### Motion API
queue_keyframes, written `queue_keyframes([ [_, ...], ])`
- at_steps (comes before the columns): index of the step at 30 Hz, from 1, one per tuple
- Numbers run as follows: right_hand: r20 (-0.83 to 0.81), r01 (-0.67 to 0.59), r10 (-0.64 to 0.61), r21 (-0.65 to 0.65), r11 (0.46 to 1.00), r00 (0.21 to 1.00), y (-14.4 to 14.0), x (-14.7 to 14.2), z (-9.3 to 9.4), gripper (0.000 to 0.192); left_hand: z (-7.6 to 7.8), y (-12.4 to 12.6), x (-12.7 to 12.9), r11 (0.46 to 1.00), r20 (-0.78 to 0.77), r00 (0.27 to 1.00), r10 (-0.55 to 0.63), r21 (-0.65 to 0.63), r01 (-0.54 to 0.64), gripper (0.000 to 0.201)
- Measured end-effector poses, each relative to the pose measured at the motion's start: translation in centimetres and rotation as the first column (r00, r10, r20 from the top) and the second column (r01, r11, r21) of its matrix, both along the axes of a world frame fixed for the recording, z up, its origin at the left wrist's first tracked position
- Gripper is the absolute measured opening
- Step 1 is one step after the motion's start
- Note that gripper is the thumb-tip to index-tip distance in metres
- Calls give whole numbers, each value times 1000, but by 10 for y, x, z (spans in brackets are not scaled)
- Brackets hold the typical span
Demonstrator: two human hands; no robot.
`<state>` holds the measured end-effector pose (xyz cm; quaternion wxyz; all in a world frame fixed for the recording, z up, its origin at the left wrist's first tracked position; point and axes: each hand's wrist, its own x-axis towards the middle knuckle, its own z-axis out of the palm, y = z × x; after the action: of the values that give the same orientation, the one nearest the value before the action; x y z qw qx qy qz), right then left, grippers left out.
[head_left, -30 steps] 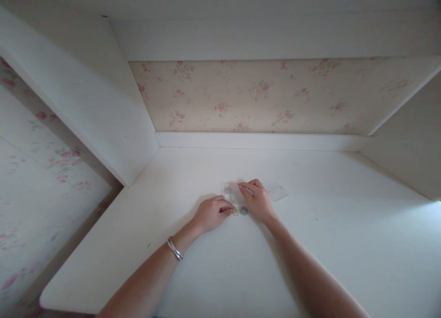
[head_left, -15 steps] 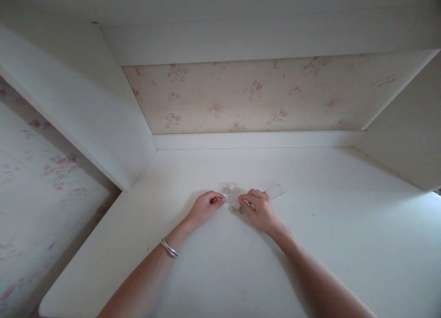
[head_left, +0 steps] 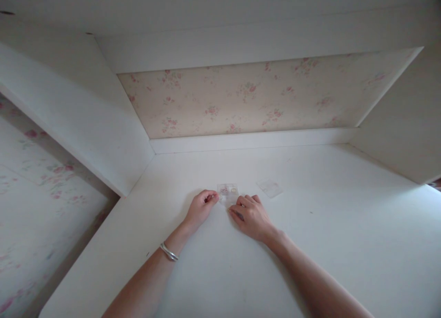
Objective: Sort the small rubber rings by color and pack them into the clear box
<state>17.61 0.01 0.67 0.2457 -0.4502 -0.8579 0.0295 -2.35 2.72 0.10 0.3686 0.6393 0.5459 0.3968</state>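
A small clear plastic box (head_left: 228, 190) lies on the white desk, with reddish and yellowish bits in its compartments. My left hand (head_left: 201, 207) is at its left edge, thumb and forefinger pinched together; a tiny pale thing shows by the fingertips, too small to name. Just in front of the box, my right hand (head_left: 251, 218) rests low on the desk with thumb and forefinger drawn together. The fingers cover the spot where small ring-like pieces lay, and what they pinch is hidden. To the right lies a flat clear plastic piece (head_left: 270, 188).
The white desktop (head_left: 206, 281) runs back to a low ledge (head_left: 255, 140) below floral wallpaper. White side panels stand left (head_left: 82, 120) and right (head_left: 406, 120), with a shelf overhead (head_left: 220, 15). A small dark speck (head_left: 311, 212) is on the right of the desk.
My right hand has come down toward me and left, over the small yellowish and dark ring-like pieces. My left fingertips have drawn slightly left. The whole view has shifted a little.
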Motion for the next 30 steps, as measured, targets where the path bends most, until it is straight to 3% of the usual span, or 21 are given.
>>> queue_keyframes([
  [5,-4,22,-22,16,1000,1000,-1,-1,-1,26,11,7,3,994,-91,994,65,94,-56,35],
  [11,22,57,-58,36,998,998,-1,-2,-3,26,23,27,31,961,-260,965,-18,263,89,27],
  [18,34,44,-45,24,999,998,-3,1,1,24,18,47,50,965,-460,886,-53,206,164,25],
  [23,54,24,-25,10,1000,998,-4,1,3,22,23,39,46,955,-436,897,-66,234,184,28],
  [30,73,15,-14,-9,1000,997,-2,-1,-2,21,20,1,30,969,-318,943,-95,190,161,30],
])
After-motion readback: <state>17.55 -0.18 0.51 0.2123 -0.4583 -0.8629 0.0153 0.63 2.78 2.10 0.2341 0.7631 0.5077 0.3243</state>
